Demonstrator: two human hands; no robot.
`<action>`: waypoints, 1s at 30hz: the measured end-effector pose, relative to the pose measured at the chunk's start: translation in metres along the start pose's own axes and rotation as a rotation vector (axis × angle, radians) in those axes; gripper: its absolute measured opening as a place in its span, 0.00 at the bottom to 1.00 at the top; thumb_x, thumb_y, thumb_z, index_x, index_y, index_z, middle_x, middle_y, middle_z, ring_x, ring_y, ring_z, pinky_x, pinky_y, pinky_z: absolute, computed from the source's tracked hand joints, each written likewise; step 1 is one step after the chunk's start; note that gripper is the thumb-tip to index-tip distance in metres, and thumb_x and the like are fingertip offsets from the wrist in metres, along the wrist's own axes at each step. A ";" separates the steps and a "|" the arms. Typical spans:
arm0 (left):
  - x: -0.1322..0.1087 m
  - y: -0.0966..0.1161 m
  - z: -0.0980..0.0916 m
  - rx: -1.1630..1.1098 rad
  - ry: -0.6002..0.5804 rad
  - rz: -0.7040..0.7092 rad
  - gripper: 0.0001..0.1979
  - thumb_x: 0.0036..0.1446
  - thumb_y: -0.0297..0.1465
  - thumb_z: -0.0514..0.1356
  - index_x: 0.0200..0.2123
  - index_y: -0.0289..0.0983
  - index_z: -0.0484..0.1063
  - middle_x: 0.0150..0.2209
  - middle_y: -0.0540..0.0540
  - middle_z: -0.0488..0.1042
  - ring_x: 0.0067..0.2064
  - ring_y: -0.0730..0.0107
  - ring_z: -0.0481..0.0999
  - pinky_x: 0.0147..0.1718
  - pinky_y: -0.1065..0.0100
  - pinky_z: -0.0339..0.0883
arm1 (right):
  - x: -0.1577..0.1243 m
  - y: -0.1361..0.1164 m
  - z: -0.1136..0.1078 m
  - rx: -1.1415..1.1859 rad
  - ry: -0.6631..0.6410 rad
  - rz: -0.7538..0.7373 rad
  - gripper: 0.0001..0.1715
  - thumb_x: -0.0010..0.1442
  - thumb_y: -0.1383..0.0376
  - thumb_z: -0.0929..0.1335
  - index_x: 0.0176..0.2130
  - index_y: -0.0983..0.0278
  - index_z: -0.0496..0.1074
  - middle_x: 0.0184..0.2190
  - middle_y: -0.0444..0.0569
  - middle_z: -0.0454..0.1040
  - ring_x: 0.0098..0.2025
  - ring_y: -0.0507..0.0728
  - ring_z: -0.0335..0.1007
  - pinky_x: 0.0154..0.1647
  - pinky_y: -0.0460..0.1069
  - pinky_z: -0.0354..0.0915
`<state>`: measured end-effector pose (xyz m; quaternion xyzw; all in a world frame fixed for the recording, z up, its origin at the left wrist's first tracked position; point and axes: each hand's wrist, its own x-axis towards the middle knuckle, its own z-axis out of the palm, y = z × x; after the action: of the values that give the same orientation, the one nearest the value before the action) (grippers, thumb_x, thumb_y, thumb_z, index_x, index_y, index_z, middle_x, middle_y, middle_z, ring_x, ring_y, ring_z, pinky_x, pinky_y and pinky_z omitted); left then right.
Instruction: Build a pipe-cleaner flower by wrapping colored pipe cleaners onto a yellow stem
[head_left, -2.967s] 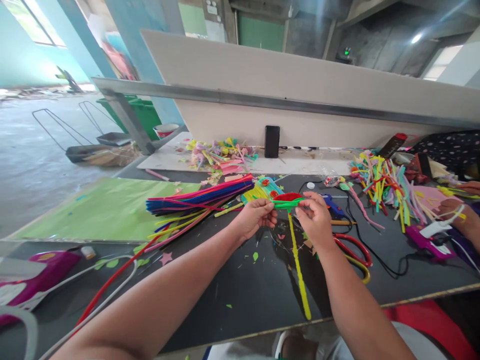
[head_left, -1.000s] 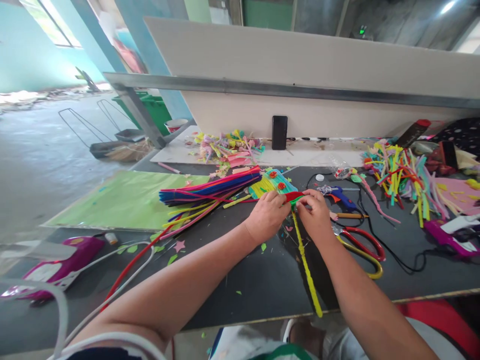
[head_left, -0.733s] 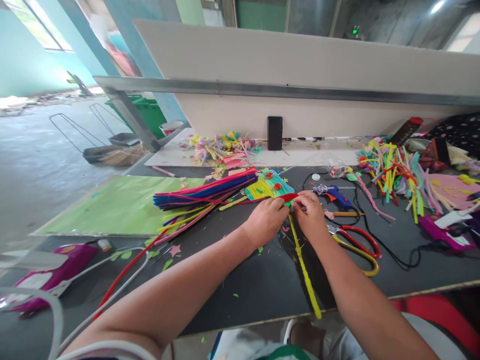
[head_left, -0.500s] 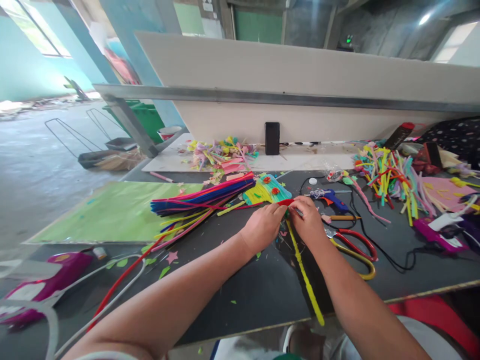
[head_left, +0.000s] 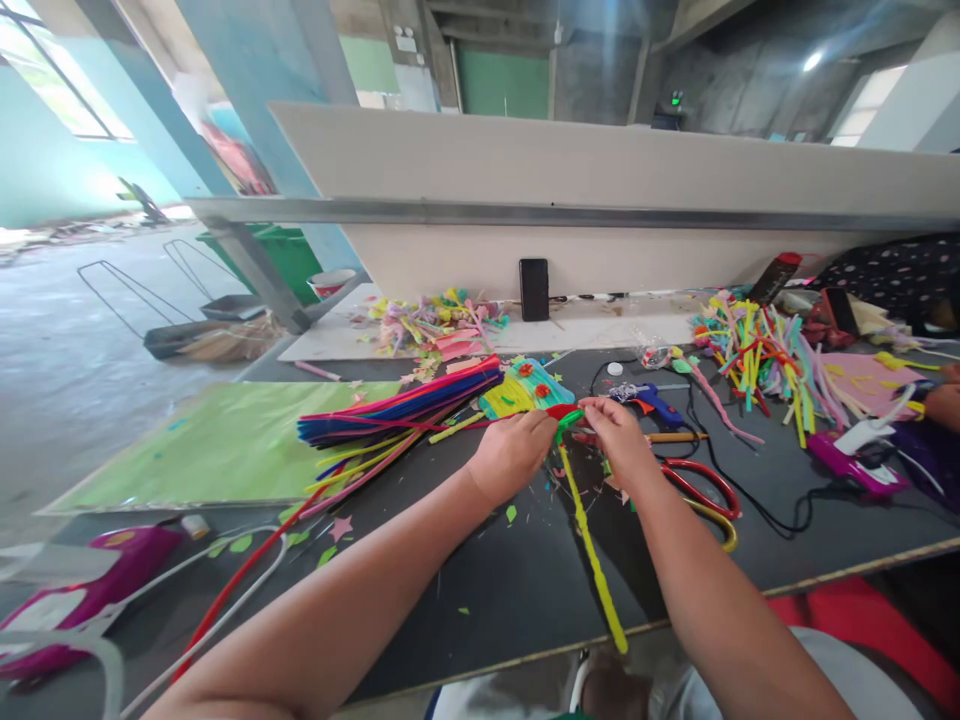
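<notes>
My left hand (head_left: 512, 452) and my right hand (head_left: 615, 432) meet over the dark table (head_left: 517, 580), both pinched on a small green pipe cleaner loop (head_left: 568, 419) with a red piece behind it. A long yellow-green pipe cleaner (head_left: 589, 545) hangs down from the loop toward the table's front edge. Just beyond my hands lies a yellow and teal pipe-cleaner piece (head_left: 523, 389) with red dots.
A bundle of coloured pipe cleaners (head_left: 397, 408) lies left of my hands, a green sheet (head_left: 217, 445) beyond it. A blue glue gun (head_left: 646, 401), red-handled scissors (head_left: 701, 487) and black cord are to the right. Cut pipe cleaners (head_left: 757, 355), a phone (head_left: 533, 289) and another person's hand (head_left: 946, 400) lie farther back and right.
My hands drew together from holding the green strip stretched out, and now pinch it as a small loop. The view shifted slightly.
</notes>
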<state>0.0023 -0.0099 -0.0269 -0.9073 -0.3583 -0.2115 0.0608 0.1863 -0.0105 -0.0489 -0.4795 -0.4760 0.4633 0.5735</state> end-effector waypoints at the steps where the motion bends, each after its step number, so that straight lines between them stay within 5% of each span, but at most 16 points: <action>1: 0.000 0.000 -0.002 -0.016 0.012 0.013 0.15 0.64 0.33 0.46 0.41 0.38 0.71 0.39 0.40 0.73 0.40 0.65 0.73 0.41 0.67 0.65 | 0.001 -0.002 -0.002 0.093 -0.059 0.095 0.17 0.53 0.54 0.69 0.38 0.62 0.73 0.33 0.48 0.76 0.33 0.57 0.74 0.35 0.54 0.72; 5: 0.000 0.002 -0.005 -0.107 0.055 0.047 0.15 0.63 0.35 0.48 0.41 0.39 0.74 0.41 0.39 0.73 0.41 0.64 0.73 0.43 0.65 0.65 | 0.000 -0.005 -0.004 0.243 -0.234 0.274 0.16 0.48 0.56 0.73 0.33 0.64 0.74 0.27 0.47 0.77 0.26 0.54 0.73 0.34 0.52 0.72; 12: 0.000 0.004 0.005 -0.087 0.142 0.081 0.13 0.63 0.33 0.49 0.40 0.37 0.73 0.41 0.39 0.73 0.43 0.63 0.73 0.46 0.63 0.66 | 0.000 0.004 0.006 0.213 -0.063 0.183 0.14 0.48 0.55 0.73 0.29 0.63 0.72 0.22 0.44 0.75 0.22 0.53 0.71 0.25 0.49 0.71; 19: 0.000 0.000 0.010 0.041 0.222 0.067 0.10 0.63 0.31 0.51 0.42 0.34 0.71 0.42 0.41 0.73 0.44 0.64 0.73 0.45 0.63 0.68 | -0.001 0.002 0.007 0.261 0.002 0.185 0.17 0.46 0.54 0.73 0.29 0.63 0.70 0.24 0.44 0.76 0.24 0.55 0.72 0.27 0.51 0.71; 30: -0.001 -0.015 0.003 0.245 0.174 0.254 0.11 0.62 0.29 0.51 0.42 0.38 0.72 0.42 0.43 0.74 0.40 0.66 0.73 0.37 0.65 0.68 | -0.001 -0.003 -0.002 0.346 -0.266 0.255 0.23 0.40 0.66 0.78 0.36 0.65 0.70 0.32 0.45 0.76 0.30 0.53 0.75 0.33 0.50 0.74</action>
<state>-0.0077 0.0015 -0.0311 -0.9093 -0.2574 -0.2347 0.2279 0.1885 -0.0118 -0.0458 -0.3650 -0.3966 0.6655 0.5163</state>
